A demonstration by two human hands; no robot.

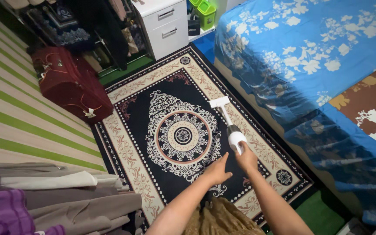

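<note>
My right hand [246, 159] grips the handle end of a white handheld vacuum [230, 128]. Its flat nozzle [219, 102] rests on a dark patterned rug [135, 143], just right of the round medallion at the rug's centre. My left hand [217, 170] hovers beside the right one with its fingers loosely curled and nothing in it, close to the vacuum's body. Both forearms reach in from the bottom of the view.
A bed with a blue floral sheet [310, 48] borders the rug on the right. A dark red suitcase [72, 85] leans at the left. White drawers [166, 26] stand at the back. Hanging clothes [66, 196] fill the lower left corner.
</note>
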